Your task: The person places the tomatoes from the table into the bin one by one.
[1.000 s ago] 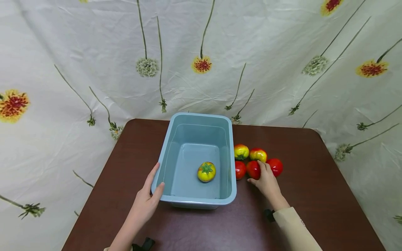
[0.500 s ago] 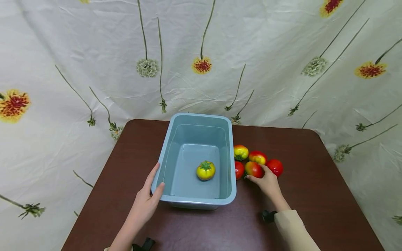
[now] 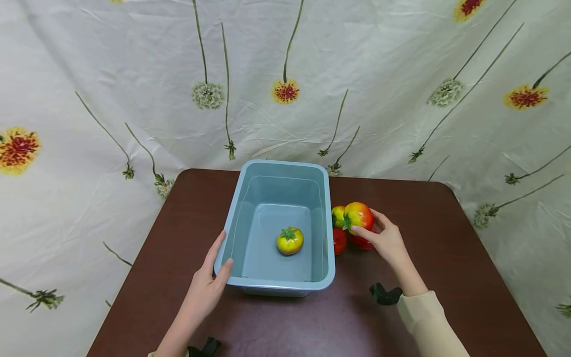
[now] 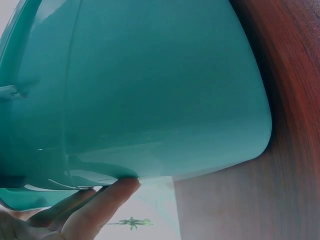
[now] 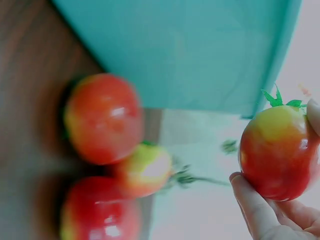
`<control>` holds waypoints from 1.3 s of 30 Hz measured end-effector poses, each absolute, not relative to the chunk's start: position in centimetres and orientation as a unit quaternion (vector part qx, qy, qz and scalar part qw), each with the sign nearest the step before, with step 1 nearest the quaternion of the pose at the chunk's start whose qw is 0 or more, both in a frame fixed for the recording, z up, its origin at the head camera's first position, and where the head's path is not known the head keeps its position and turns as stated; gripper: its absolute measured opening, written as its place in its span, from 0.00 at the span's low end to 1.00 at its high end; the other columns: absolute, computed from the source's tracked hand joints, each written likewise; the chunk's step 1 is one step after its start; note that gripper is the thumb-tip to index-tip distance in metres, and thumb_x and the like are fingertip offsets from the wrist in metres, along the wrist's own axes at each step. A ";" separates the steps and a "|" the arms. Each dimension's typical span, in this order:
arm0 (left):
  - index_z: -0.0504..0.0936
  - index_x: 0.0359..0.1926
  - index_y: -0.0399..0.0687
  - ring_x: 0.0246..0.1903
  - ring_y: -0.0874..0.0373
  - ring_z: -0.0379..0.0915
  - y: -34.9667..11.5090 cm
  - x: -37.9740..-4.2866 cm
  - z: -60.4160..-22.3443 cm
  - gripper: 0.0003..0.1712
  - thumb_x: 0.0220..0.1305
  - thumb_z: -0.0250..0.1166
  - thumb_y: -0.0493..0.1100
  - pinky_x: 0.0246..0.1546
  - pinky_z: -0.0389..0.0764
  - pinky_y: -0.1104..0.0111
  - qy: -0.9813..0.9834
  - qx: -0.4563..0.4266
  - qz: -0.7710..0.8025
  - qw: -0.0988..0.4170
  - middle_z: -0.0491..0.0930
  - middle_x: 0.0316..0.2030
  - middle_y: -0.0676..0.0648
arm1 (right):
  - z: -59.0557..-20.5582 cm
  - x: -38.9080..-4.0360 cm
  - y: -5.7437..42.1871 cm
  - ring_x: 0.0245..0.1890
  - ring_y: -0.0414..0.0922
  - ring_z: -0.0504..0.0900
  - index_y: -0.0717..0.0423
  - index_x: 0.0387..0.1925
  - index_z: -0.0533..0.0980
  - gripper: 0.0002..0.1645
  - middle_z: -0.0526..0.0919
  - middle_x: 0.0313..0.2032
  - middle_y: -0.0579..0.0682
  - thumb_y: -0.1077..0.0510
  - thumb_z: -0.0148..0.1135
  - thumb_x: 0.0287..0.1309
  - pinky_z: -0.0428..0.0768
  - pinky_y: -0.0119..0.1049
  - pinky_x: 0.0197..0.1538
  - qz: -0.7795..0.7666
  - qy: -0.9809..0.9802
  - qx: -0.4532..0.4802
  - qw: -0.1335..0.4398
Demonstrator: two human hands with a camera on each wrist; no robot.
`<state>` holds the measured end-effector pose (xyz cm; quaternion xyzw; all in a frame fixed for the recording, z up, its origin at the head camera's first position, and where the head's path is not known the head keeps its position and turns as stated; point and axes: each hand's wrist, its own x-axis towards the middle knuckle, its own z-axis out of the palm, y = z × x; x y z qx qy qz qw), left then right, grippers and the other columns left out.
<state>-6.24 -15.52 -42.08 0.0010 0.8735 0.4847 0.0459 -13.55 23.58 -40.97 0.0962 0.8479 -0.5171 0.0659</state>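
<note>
A red and yellow tomato (image 3: pixel 359 216) with a green leafy top is pinched between the thumb and fingers of my right hand (image 3: pixel 389 242), raised above the others. In the right wrist view this tomato (image 5: pixel 275 155) appears off the table. My left hand (image 3: pixel 206 285) holds the near left corner of a blue-grey plastic bin (image 3: pixel 285 285), thumb over the rim. Fingers (image 4: pixel 102 207) touch the bin's outer wall in the left wrist view. Inside the bin lies one yellow tomato (image 3: pixel 290 244) with its green top up.
Beside the bin's right wall sit a yellow tomato (image 3: pixel 337 214) and a red tomato (image 3: pixel 339 241). Another red tomato (image 3: pixel 360 242) lies partly behind my right hand. The dark brown table (image 3: pixel 428 218) ends at a flower-printed cloth (image 3: pixel 392 124) at the back.
My right hand took hold of a tomato in the group, tipped it, then lifted it up and away from the table. The left hand stays on the bin.
</note>
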 end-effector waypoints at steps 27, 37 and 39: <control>0.44 0.78 0.66 0.71 0.36 0.56 -15.4 -6.3 -42.2 0.36 0.76 0.49 0.53 0.61 0.64 0.38 0.872 -0.001 0.488 0.040 0.51 0.76 0.41 | -36.2 -15.8 16.8 0.58 0.53 0.80 0.51 0.72 0.63 0.49 0.73 0.65 0.55 0.50 0.75 0.52 0.81 0.46 0.55 -0.494 0.868 -0.050 0.016; 0.44 0.79 0.66 0.71 0.36 0.56 -15.4 -6.2 -42.1 0.36 0.76 0.49 0.54 0.61 0.64 0.38 0.874 0.002 0.485 0.037 0.52 0.76 0.40 | -36.6 -15.8 15.9 0.59 0.55 0.77 0.58 0.70 0.64 0.49 0.72 0.65 0.58 0.51 0.76 0.50 0.79 0.50 0.57 -0.399 0.911 -0.096 -0.033; 0.44 0.79 0.66 0.71 0.36 0.56 -15.4 -6.2 -42.1 0.36 0.76 0.49 0.54 0.61 0.64 0.38 0.873 0.002 0.486 0.038 0.52 0.76 0.40 | -36.7 -15.8 15.7 0.60 0.56 0.76 0.59 0.70 0.64 0.49 0.72 0.65 0.58 0.52 0.77 0.49 0.78 0.50 0.58 -0.399 0.911 -0.098 -0.034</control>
